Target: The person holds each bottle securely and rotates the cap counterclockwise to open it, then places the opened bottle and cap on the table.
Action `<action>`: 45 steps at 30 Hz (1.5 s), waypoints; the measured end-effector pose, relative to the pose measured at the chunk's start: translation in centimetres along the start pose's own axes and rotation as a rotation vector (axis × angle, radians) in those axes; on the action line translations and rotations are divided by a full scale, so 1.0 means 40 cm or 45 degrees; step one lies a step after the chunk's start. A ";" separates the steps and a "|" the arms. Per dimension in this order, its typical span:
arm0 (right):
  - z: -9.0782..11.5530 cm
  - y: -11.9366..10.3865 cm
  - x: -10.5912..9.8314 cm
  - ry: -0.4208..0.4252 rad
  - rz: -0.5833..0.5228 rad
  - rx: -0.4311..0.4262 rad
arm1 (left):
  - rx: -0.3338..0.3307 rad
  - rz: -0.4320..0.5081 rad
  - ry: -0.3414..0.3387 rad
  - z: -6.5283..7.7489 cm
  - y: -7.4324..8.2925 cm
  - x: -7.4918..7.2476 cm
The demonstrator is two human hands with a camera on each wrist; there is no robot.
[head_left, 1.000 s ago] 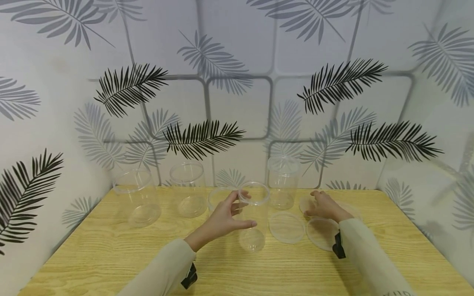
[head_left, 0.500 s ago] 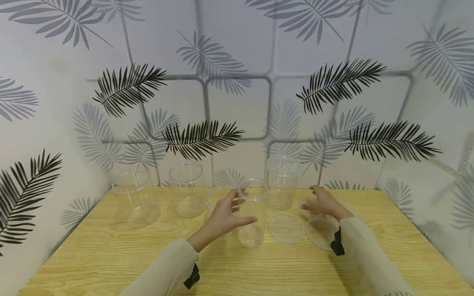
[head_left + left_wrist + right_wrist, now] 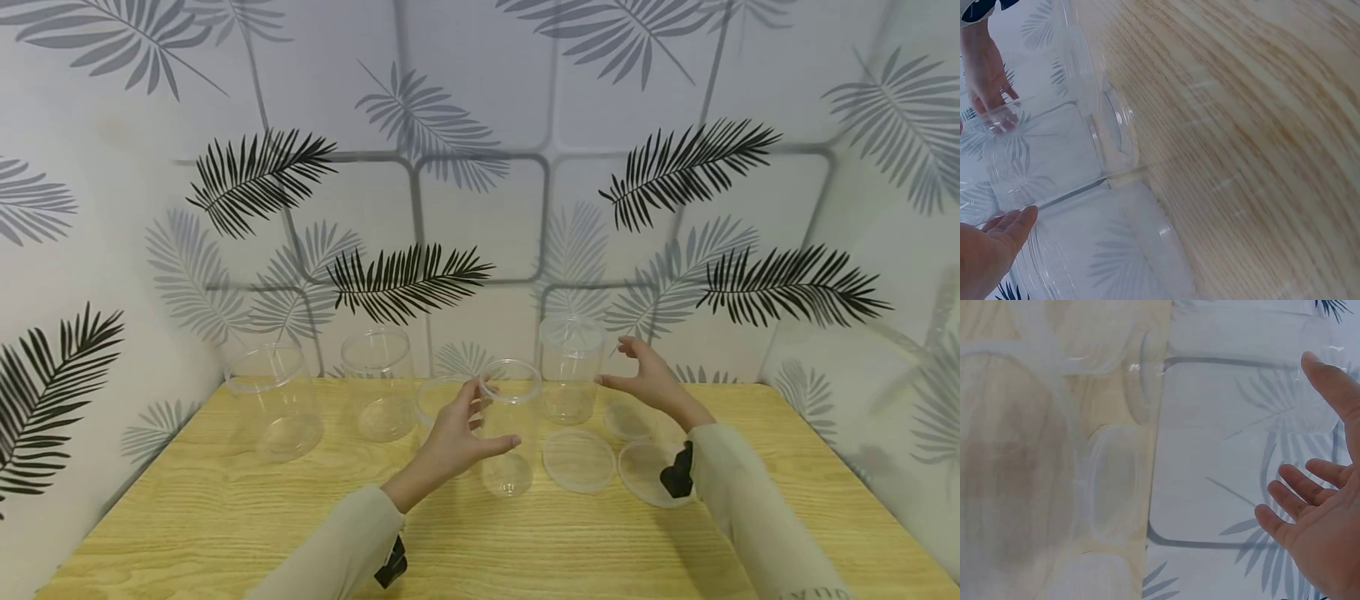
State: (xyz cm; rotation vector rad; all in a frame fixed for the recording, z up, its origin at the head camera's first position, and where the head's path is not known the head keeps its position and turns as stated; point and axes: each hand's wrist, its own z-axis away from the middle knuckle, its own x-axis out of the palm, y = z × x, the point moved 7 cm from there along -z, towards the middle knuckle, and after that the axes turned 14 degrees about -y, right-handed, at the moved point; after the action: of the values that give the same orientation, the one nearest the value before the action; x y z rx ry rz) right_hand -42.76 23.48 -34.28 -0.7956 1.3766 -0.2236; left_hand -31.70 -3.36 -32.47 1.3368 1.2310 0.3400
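Observation:
My left hand (image 3: 450,433) holds a clear plastic jar (image 3: 516,433) standing upright without a lid, fingers behind it and thumb across its front. In the left wrist view, the fingers (image 3: 1019,228) lie along the jar's wall. My right hand (image 3: 652,383) is raised beside a taller clear jar (image 3: 572,375) with a lid on top, thumb and fingers spread toward it. Nothing shows between those fingers in the right wrist view, where the hand (image 3: 1322,512) is spread. Round clear lids lie on the table: one lid (image 3: 579,461) by the held jar, another lid (image 3: 648,473) and a smaller lid (image 3: 626,422).
Two open clear jars stand at the left, a wide jar (image 3: 273,408) and a narrower jar (image 3: 381,387). A shorter clear container (image 3: 431,404) is partly hidden behind my left hand. The wooden table (image 3: 480,550) ends against a leaf-patterned wall covering (image 3: 480,217).
My right hand has risen from over the lids, moving up and left toward the lidded jar, its thumb and fingers spreading. The jar at my left hand has shifted slightly away from me.

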 end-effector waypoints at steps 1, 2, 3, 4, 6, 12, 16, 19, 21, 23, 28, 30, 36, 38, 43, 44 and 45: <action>-0.002 -0.007 -0.004 0.009 0.001 -0.005 | -0.002 0.000 0.002 0.002 0.005 -0.001; -0.004 -0.014 -0.008 0.015 0.003 -0.010 | -0.005 -0.002 0.003 0.004 0.010 -0.001; -0.006 -0.022 -0.012 0.021 0.000 -0.014 | -0.011 -0.004 0.004 0.006 0.013 -0.002; -0.007 -0.028 -0.015 0.027 0.001 -0.017 | -0.014 -0.006 0.003 0.007 0.014 -0.002; -0.011 -0.040 -0.020 0.038 0.002 -0.028 | -0.027 -0.009 0.001 0.006 0.013 -0.003; -0.021 -0.059 -0.030 0.040 -0.051 -0.036 | -0.019 -0.024 0.040 -0.016 -0.016 -0.023; -0.028 -0.069 -0.034 0.040 -0.103 -0.058 | 0.010 -0.058 0.076 -0.035 -0.025 -0.049; -0.032 -0.074 -0.035 0.038 -0.136 -0.063 | 0.043 -0.098 0.091 -0.045 -0.005 -0.069; -0.035 -0.077 -0.036 0.037 -0.149 -0.066 | 0.076 -0.125 0.103 -0.051 0.016 -0.082; -0.039 -0.081 -0.036 0.038 -0.160 -0.075 | 0.097 -0.147 0.119 -0.060 0.039 -0.094; -0.049 -0.090 -0.032 0.034 -0.161 -0.080 | 0.108 -0.207 0.144 -0.093 0.091 -0.109; -0.053 -0.090 -0.028 0.032 -0.157 -0.067 | 0.101 -0.225 0.134 -0.108 0.108 -0.108; -0.059 -0.086 -0.022 0.017 -0.169 -0.049 | 0.073 -0.353 0.076 -0.156 0.143 -0.088; -0.060 -0.085 -0.020 0.007 -0.188 -0.046 | 0.062 -0.404 0.060 -0.172 0.149 -0.080; -0.063 -0.077 -0.013 -0.011 -0.246 -0.034 | 0.001 -0.464 0.013 -0.213 0.142 -0.064; -0.064 -0.075 -0.011 -0.016 -0.256 -0.031 | -0.016 -0.477 0.003 -0.220 0.138 -0.060; -0.066 -0.072 -0.010 -0.016 -0.265 -0.030 | -0.033 -0.491 -0.007 -0.226 0.134 -0.056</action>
State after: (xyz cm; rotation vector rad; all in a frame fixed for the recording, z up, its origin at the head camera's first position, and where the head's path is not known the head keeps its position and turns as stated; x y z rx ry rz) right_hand -44.41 20.62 -32.15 -0.9591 1.2864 -0.3647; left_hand -37.57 1.29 -24.75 1.0484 1.4406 0.0777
